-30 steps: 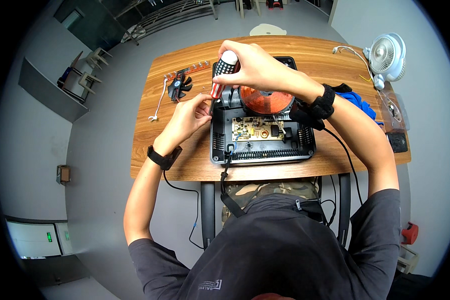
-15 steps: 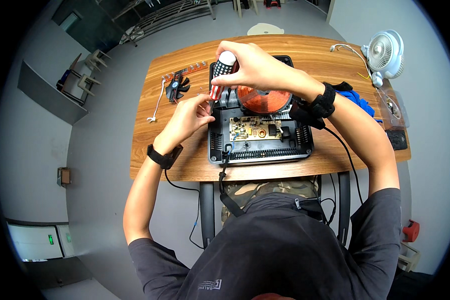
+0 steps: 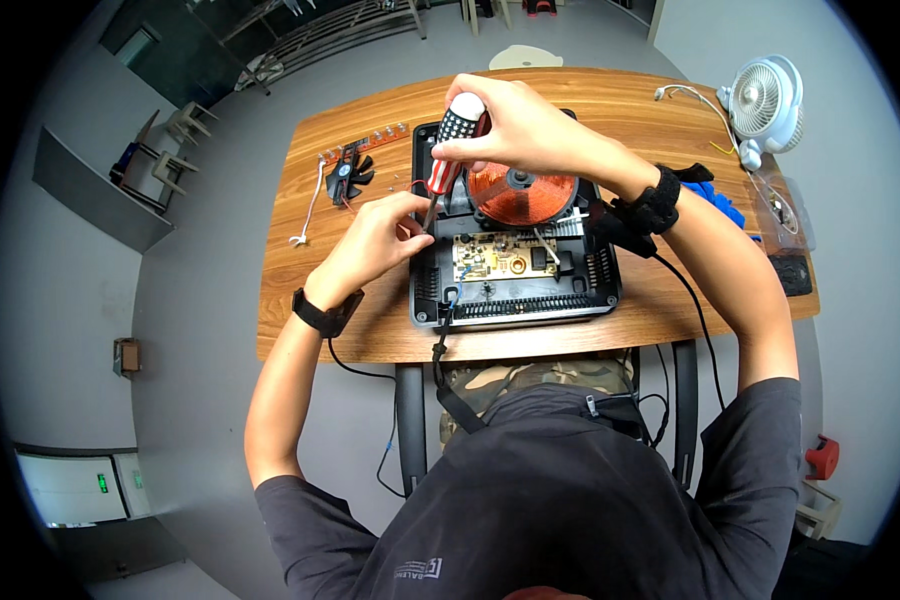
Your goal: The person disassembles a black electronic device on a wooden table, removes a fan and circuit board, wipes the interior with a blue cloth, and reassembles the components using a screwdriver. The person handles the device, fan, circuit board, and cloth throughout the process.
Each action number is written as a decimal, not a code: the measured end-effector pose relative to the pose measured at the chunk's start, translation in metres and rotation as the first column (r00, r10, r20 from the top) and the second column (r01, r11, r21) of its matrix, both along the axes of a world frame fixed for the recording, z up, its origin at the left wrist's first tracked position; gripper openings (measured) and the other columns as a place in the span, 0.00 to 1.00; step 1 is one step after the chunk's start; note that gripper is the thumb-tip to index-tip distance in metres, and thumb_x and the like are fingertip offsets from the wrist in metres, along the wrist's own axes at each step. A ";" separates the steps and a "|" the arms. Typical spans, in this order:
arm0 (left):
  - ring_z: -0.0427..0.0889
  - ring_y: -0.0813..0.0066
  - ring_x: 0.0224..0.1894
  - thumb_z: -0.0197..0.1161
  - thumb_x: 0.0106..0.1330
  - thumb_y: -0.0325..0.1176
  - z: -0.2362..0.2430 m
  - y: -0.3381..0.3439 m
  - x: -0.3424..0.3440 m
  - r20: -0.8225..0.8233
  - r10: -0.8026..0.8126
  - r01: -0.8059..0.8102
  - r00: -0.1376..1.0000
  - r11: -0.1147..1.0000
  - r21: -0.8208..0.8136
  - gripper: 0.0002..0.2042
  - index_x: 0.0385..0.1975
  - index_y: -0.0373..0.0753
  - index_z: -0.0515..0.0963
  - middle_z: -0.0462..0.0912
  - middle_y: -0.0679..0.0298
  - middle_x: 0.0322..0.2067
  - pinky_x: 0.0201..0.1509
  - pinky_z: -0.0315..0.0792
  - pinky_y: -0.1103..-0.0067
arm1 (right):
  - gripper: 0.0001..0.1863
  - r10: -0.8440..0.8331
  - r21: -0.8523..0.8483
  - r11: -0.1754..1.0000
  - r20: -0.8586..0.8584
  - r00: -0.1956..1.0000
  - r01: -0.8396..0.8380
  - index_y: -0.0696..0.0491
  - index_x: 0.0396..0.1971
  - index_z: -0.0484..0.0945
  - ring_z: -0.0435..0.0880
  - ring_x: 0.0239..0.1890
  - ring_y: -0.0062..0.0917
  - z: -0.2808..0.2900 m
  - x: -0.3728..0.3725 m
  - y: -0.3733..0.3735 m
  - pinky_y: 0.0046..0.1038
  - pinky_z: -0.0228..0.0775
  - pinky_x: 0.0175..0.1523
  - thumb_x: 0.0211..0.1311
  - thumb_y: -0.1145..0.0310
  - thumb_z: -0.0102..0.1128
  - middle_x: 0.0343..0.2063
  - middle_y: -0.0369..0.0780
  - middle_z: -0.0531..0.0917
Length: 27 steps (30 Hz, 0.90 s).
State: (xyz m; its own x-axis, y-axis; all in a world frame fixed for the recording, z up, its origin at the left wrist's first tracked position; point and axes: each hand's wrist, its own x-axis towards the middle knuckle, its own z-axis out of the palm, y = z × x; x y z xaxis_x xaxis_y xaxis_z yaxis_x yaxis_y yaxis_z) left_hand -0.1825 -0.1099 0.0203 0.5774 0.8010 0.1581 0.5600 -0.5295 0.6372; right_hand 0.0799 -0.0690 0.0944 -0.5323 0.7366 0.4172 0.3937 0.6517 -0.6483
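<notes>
My right hand (image 3: 510, 125) grips the handle of a screwdriver (image 3: 458, 125), which has a white cap, a black-and-white patterned grip and a red-and-white striped collar. Its shaft slants down to the left side of an open black appliance housing (image 3: 510, 308). Around the shaft's lower end, the thumb and fingers of my left hand (image 3: 382, 235) are closed; the tip and any small part there are hidden. Inside the housing, a round copper coil (image 3: 520, 200) lies at the back and a tan circuit board (image 3: 500, 257) at the front.
Left of the housing on the wooden table (image 3: 300, 290) lie a black fan (image 3: 348, 178), an orange strip board (image 3: 375, 138) and a white cable (image 3: 315, 200). At right are a white desk fan (image 3: 760, 105), blue cloth (image 3: 720, 203) and a clear tray (image 3: 788, 215). Cables trail from both wristbands.
The screwdriver handle and my right hand have shifted slightly to the right, so the shaft leans more. My left hand stays by the shaft. The whole view has moved a little.
</notes>
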 end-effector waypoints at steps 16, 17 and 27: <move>0.68 0.59 0.62 0.79 0.50 0.41 -0.025 0.002 0.001 -0.399 -0.158 0.198 0.903 0.978 0.061 0.36 0.59 0.36 0.73 0.73 0.57 0.54 0.66 0.59 0.60 | 0.19 -0.017 -0.104 0.994 0.043 0.999 0.022 0.57 0.41 0.74 0.87 0.28 0.18 0.002 0.023 -0.004 0.20 0.78 0.30 0.62 0.60 0.73 0.27 0.38 0.84; 0.67 0.59 0.63 0.79 0.49 0.42 -0.026 0.001 0.004 -0.397 -0.156 0.193 0.904 0.980 0.056 0.37 0.60 0.36 0.73 0.72 0.56 0.54 0.66 0.58 0.61 | 0.20 -0.049 -0.025 0.998 0.099 0.994 0.052 0.56 0.42 0.73 0.86 0.28 0.17 0.000 0.025 -0.002 0.19 0.78 0.30 0.62 0.60 0.73 0.27 0.37 0.83; 0.68 0.59 0.61 0.81 0.46 0.42 -0.039 0.003 0.006 -0.303 -0.175 0.179 0.937 0.984 -0.016 0.37 0.57 0.37 0.72 0.70 0.58 0.52 0.63 0.59 0.62 | 0.23 -0.036 -0.128 0.991 0.019 0.999 0.038 0.58 0.40 0.76 0.88 0.29 0.22 -0.012 0.027 0.003 0.25 0.78 0.34 0.58 0.56 0.75 0.27 0.41 0.86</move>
State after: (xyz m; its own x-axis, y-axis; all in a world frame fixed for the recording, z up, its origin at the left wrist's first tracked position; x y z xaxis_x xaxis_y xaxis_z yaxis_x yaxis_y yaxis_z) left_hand -0.1760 -0.1064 -0.0182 0.7319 0.6804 -0.0368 0.6214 -0.6443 0.4458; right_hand 0.1071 -0.0661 0.0823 -0.5100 0.8025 0.3098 0.4270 0.5488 -0.7187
